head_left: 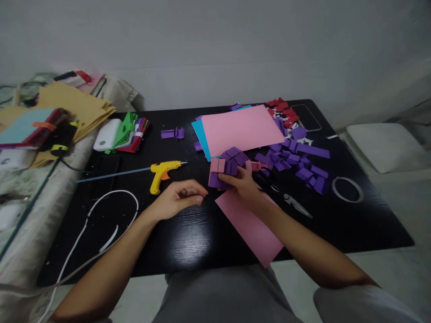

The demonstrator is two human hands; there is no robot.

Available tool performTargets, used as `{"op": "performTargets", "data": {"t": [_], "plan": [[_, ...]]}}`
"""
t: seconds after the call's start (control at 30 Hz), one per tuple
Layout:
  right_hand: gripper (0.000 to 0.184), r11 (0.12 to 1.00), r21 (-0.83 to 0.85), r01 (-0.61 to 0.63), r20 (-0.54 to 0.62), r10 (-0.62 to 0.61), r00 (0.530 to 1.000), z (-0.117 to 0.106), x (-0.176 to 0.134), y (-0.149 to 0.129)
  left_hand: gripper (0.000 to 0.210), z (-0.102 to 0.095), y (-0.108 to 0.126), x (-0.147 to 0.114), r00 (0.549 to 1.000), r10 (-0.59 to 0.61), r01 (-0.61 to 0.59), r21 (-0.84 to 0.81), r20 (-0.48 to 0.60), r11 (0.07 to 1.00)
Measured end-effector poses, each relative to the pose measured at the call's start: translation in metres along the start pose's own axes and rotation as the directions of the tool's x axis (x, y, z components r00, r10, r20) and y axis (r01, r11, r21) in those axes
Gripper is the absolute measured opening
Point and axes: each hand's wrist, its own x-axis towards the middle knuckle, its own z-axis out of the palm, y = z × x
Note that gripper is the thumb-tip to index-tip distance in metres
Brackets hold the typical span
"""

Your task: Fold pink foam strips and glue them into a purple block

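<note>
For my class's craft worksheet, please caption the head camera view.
Right hand holding a purple-and-pink strip piece over a black table, with a yellow glue gun near the left hand.

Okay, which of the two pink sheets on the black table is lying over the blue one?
The far pink sheet, which partly covers the blue sheet. The near pink sheet shows no blue beneath it and is partly hidden by the right hand.

No text, label, brand, number or sign can be read anywhere in view. The white case [105,135], just past nine o'clock from the middle, and the white device [20,160] farther out at nine o'clock each show a small greyish mark, too blurred to tell whether it is lettering or a logo.
</note>
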Motion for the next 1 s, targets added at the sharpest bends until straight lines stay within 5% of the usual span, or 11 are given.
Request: {"op": "performTargets", "data": {"t": [0.4,0.73,1.0], "plan": [[0.045,0.999,-0.049,0.015,-0.015,-0.015,1.000,-0.0026,0.0047,0.0038,0.035,0.0007,-0.0066,0.0088,0.945,-0.108,0.033,-0.238,-0.309,0.971],[0.042,0.999,-0.046,0.018,-0.011,-0.018,1.000,-0.0011,0.0037,0.0042,0.031,0.0003,-0.0073,0.0101,0.940,0.009,-0.071,-0.171,-0.340,0.983],[0.041,0.998,-0.055,0.023,-0.004,-0.023,1.000,-0.0026,0.0041,0.0043,0.039,0.0020,-0.0098,0.0097,0.909,-0.052,-0.033,-0.197,-0.413,0.980]]}}
